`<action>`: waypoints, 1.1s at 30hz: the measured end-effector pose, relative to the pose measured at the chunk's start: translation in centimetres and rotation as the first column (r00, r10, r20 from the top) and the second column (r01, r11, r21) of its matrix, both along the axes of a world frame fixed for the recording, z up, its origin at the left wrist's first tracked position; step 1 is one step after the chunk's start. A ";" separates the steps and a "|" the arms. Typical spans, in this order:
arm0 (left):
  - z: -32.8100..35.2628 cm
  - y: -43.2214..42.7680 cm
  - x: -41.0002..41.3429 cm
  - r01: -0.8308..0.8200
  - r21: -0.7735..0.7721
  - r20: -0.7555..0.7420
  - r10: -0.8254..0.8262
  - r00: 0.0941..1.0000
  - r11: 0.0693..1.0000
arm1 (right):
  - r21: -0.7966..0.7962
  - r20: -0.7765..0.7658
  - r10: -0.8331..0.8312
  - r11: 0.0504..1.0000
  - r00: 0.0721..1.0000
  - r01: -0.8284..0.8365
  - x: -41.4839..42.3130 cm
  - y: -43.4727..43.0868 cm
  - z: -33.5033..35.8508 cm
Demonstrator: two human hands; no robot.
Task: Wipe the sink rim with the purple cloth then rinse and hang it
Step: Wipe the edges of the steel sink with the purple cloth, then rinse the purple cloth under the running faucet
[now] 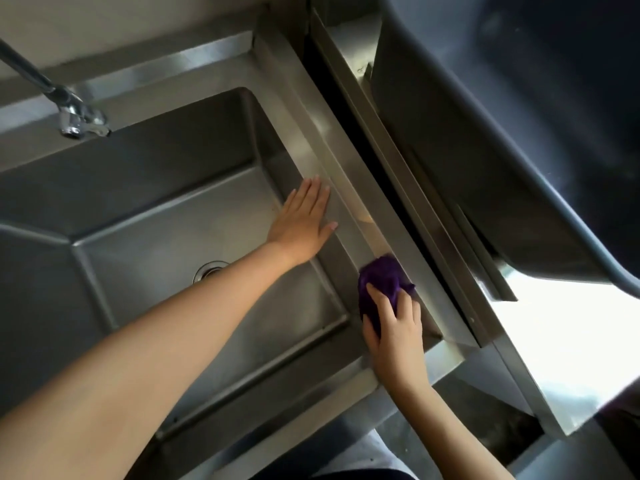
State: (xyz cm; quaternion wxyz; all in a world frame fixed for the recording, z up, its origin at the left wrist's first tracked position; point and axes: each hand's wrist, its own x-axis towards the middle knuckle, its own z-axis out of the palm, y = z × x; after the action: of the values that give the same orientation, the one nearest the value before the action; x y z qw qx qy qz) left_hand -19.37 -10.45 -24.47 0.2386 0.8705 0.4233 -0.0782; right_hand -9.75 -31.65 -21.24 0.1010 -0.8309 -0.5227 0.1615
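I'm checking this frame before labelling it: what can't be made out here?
All in the head view:
- Purple cloth: partly covered by the right hand; its size and folds cannot be told.
- Sink rim: the part under the cloth is hidden, and so is the part under the flat left hand.
- Faucet: its pipe is cut off by the left edge.
- Drain: partly hidden by the left forearm.

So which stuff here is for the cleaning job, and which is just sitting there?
For the job:
purple cloth
sink rim
right hand, pressing the cloth
left hand, flat on the rim
tap, for rinsing later

Just there:
drain
dark tub beside the sink
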 end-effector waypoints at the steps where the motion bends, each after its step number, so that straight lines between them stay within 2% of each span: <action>1: 0.2 -0.4 -0.1 0.005 -0.019 0.000 -0.005 1.000 1.000 | 0.005 -0.045 -0.011 1.000 0.999 0.012 -0.1 0.2 0.4; 4: 1.1 -1.7 -0.6 -0.010 -0.147 0.066 0.020 0.998 0.989 | -0.016 -0.303 -0.058 0.998 0.951 0.056 -0.3 1.7 1.7; 7: 2.6 -3.1 -1.2 -0.121 -0.395 0.190 0.210 0.959 0.911 | -0.065 -0.574 -0.134 0.991 0.808 0.118 -0.5 3.9 2.5; 9: 3.8 -3.9 -1.8 -0.223 -0.624 0.226 0.446 0.866 0.749 | -0.076 -0.724 -0.137 0.990 0.676 0.118 -0.8 5.5 2.9; 11: 4.9 -4.2 -2.9 -0.249 -0.833 0.184 0.671 0.719 0.495 | -0.070 -0.818 -0.095 0.995 0.567 0.066 -1.2 7.1 3.1; 12: 5.3 -4.3 -3.7 -0.239 -0.884 0.153 0.733 0.663 0.401 | -0.080 -0.850 -0.083 0.996 0.519 0.029 -1.5 7.8 3.2; 14: 5.5 -4.0 -5.9 -0.212 -0.929 0.131 0.808 0.575 0.302 | -0.125 -0.891 -0.093 0.991 0.444 -0.043 -2.4 9.2 3.4; 16: 5.4 -3.5 -8.4 -0.224 -0.942 0.113 0.862 0.494 0.251 | -0.169 -0.907 -0.126 0.983 0.403 -0.073 -3.6 10.8 3.6; 18: 5.4 -3.1 -10.9 -0.264 -0.940 0.096 0.913 0.397 0.214 | -0.161 -0.892 -0.104 0.983 0.440 -0.092 -5.0 12.4 3.6; 20: 5.7 -3.0 -13.3 -0.328 -0.926 0.088 0.950 0.299 0.189 | -0.168 -0.842 -0.066 0.975 0.536 -0.144 -6.7 13.9 3.4; 24: 6.6 -3.4 -18.2 -0.357 -0.925 0.074 0.984 0.163 0.129 | -0.115 -0.769 0.088 0.955 0.633 -0.272 -11.2 16.5 3.7; 28: 7.3 -3.6 -22.6 -0.235 -0.968 0.070 0.996 0.058 0.082 | -0.057 -0.765 0.141 0.957 0.629 -0.284 -15.9 19.6 4.3; 31: 7.2 -3.3 -25.2 -0.181 -0.981 0.078 0.997 -0.003 0.076 | -0.094 -0.744 0.209 0.908 0.634 -0.409 -18.7 22.4 4.8; 33: 6.9 -2.7 -26.5 -0.199 -0.978 0.076 0.996 -0.050 0.065 | -0.116 -0.769 0.226 0.870 0.598 -0.479 -19.9 24.5 4.9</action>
State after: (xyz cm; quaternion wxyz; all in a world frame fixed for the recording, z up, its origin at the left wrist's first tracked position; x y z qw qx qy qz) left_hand -45.86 -13.20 -17.61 0.7383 0.1870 0.5587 0.3282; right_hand -29.69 -7.12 -16.31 0.1356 -0.5774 -0.5604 0.5781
